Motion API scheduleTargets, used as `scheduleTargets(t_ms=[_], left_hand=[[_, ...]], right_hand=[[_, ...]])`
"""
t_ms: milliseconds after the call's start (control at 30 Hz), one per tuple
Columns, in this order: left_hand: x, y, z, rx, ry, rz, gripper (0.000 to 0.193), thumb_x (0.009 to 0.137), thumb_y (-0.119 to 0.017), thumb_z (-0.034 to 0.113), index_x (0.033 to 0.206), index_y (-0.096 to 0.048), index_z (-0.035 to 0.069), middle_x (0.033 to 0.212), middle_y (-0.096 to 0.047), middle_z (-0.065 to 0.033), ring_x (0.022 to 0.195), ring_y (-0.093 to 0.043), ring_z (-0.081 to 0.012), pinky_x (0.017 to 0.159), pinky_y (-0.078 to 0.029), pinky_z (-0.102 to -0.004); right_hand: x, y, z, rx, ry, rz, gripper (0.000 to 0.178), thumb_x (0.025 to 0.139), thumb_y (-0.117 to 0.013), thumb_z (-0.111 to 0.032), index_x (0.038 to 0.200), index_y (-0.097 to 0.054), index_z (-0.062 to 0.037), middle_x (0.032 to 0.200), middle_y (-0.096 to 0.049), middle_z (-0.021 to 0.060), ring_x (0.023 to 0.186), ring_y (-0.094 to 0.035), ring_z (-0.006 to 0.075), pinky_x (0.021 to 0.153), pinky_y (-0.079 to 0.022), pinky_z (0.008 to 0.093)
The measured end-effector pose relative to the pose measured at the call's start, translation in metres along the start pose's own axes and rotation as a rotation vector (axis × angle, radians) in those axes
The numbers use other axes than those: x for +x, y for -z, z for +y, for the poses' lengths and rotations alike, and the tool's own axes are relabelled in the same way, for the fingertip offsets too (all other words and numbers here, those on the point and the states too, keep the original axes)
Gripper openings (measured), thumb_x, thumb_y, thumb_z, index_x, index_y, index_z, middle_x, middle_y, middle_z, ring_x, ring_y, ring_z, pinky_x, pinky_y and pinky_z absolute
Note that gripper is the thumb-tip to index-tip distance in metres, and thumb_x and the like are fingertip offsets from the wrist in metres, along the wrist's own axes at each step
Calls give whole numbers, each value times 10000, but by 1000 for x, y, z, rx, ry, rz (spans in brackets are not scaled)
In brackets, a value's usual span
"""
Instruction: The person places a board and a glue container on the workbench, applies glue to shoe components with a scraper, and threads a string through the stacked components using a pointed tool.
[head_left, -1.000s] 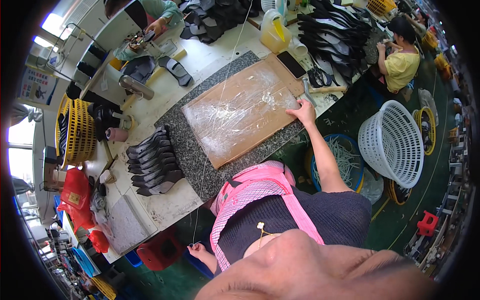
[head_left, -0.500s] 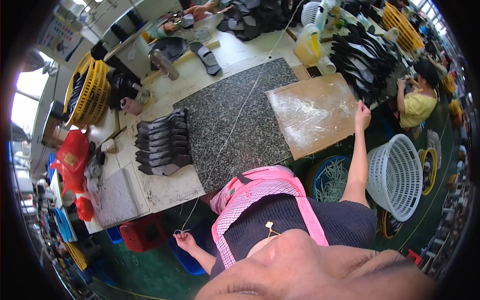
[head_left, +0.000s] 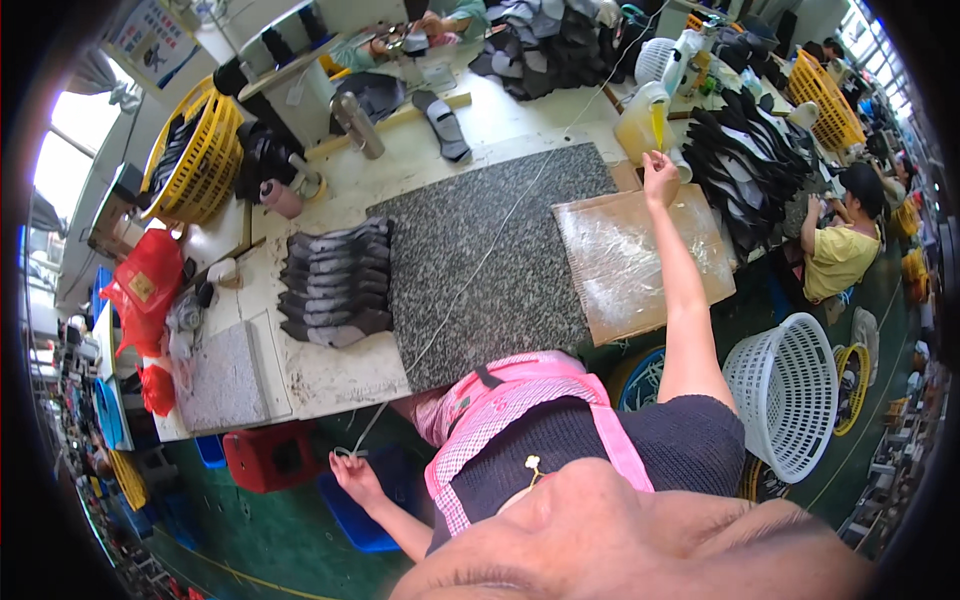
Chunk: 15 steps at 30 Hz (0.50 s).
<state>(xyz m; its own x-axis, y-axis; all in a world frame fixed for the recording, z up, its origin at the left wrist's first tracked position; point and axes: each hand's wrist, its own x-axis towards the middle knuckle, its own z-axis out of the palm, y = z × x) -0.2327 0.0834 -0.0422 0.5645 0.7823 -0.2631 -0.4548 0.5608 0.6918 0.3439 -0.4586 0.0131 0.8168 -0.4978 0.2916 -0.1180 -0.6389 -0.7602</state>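
My left hand [head_left: 356,478] is closed at the lower left, beside the table's front edge. Its fingers pinch a thin white cord [head_left: 375,425], which loops at the fingertips and runs up across the dark speckled slab [head_left: 490,250]. My right arm reaches over a brown board [head_left: 625,265] with a shiny, whitish-smeared surface. Beyond that board my right hand [head_left: 660,180] is closed in front of a translucent jug [head_left: 635,125] of yellowish liquid, just below its bright yellow part [head_left: 658,128]. Whatever the right fingers hold is hidden. Overlapping black-and-grey cut pieces [head_left: 335,285] lie left of the slab.
A white basket [head_left: 785,395] stands at the right. More black pieces [head_left: 745,165] are heaped beyond the board. At left are a yellow basket [head_left: 205,160], a steel flask [head_left: 357,125] and a red bag [head_left: 145,285]. A co-worker in yellow [head_left: 845,245] sits at right.
My right hand has left the board's right edge and moved left and away to the jug. My left hand, with the cord, has shifted slightly left. The whole view has tilted a little.
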Motion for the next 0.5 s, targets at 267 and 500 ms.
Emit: scheduleTargets(t_ms=[267,500], left_hand=[[20,46,15,39,11,160,156,923,-535,129,1077,-538,109,709,-497,28,572,-442,-74,518,-393,-186],[44,70,2,104,35,369,121,914,-538,145,1029,-576,137,672,-527,30,535,-462,-71,462,-396,-177]], right_hand=[[64,-15,28,-408,135,159,385,686,-750,-363,991,-672,-139,848,-675,113,804,-646,311,682,-505,424],[83,-10,33,-444,134,193,193,865,-558,-243,990,-665,-141,897,-654,131,773,-639,332,646,-513,437]])
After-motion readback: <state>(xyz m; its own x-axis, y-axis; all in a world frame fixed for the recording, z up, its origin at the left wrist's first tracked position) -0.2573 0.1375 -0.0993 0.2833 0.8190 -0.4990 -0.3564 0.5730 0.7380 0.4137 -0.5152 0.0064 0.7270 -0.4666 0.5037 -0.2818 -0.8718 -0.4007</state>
